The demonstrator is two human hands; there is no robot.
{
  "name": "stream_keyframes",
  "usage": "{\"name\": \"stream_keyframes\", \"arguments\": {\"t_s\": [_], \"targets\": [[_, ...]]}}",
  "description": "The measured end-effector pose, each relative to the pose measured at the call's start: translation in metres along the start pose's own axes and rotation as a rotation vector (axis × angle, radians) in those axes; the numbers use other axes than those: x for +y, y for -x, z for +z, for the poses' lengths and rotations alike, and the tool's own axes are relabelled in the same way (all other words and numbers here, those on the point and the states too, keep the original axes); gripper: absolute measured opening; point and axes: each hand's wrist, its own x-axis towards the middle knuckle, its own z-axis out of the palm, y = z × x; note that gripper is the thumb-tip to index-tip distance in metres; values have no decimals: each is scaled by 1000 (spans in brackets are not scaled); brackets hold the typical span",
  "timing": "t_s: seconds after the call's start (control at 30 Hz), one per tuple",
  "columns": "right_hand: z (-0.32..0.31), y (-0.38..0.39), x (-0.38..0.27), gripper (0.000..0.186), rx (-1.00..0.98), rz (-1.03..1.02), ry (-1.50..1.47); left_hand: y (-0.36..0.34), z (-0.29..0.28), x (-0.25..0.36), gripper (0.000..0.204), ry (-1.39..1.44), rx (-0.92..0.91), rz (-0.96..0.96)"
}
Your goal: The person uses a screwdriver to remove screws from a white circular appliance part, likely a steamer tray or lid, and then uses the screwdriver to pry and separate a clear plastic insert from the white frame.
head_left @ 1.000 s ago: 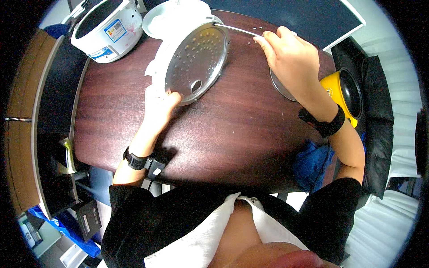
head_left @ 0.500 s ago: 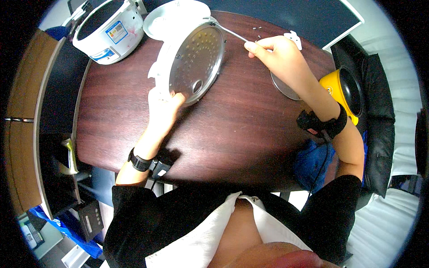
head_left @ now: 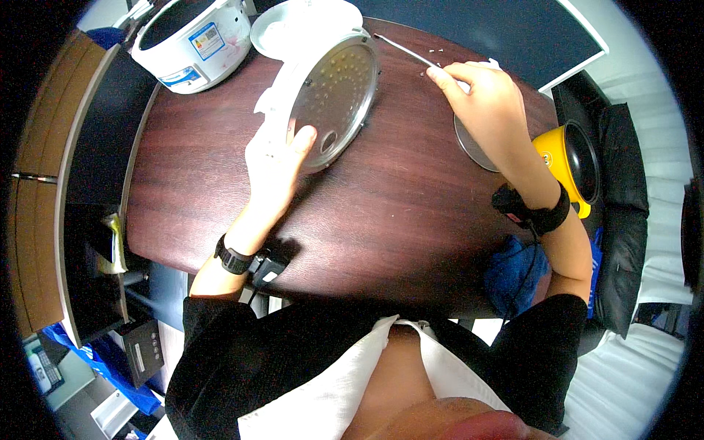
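My left hand [head_left: 279, 158] is closed around the lower edge of a rice cooker lid [head_left: 339, 103], thumb on the metal inner side. The lid stands tilted above the table, its white shell to the left and its dotted metal face to the right. In my right hand [head_left: 480, 92] is a screwdriver [head_left: 405, 50]; its handle is hidden by my fingers. The thin shaft points up and left, its tip just right of the lid's upper rim and apart from it. Small screws [head_left: 435, 50] lie on the table near the shaft.
A white rice cooker body [head_left: 196, 48] stands at the far left, beside a white round cover [head_left: 301, 26]. A round metal-rimmed disc [head_left: 469, 143] lies partly under my right forearm. A yellow pot [head_left: 568, 165] sits at the right, above a blue cloth [head_left: 513, 275]. The dark wooden table [head_left: 352, 235] has a curved edge.
The screwdriver tip has come away from the lid's upper rim as my right hand moved slightly right. My left thumb has shifted up on the lid. The whole view has shifted a little.
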Motion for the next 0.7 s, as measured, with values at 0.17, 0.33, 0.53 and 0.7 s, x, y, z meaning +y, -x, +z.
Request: {"name": "stream_keyframes", "arguments": {"t_s": [0.17,0.33,0.53,0.7], "targets": [[0,-2,6,26,-47,205,-315,-1,-12,-14,38,5,-170,-41],[5,-14,1,38,-246,307,-771,4,-8,-5,36,133,-228,7],[22,-7,12,32,-301,214,-750,-3,-22,-18,29,-29,-224,-69],[26,-4,1,35,-156,178,-629,5,-18,-14,24,-2,-182,25]]}}
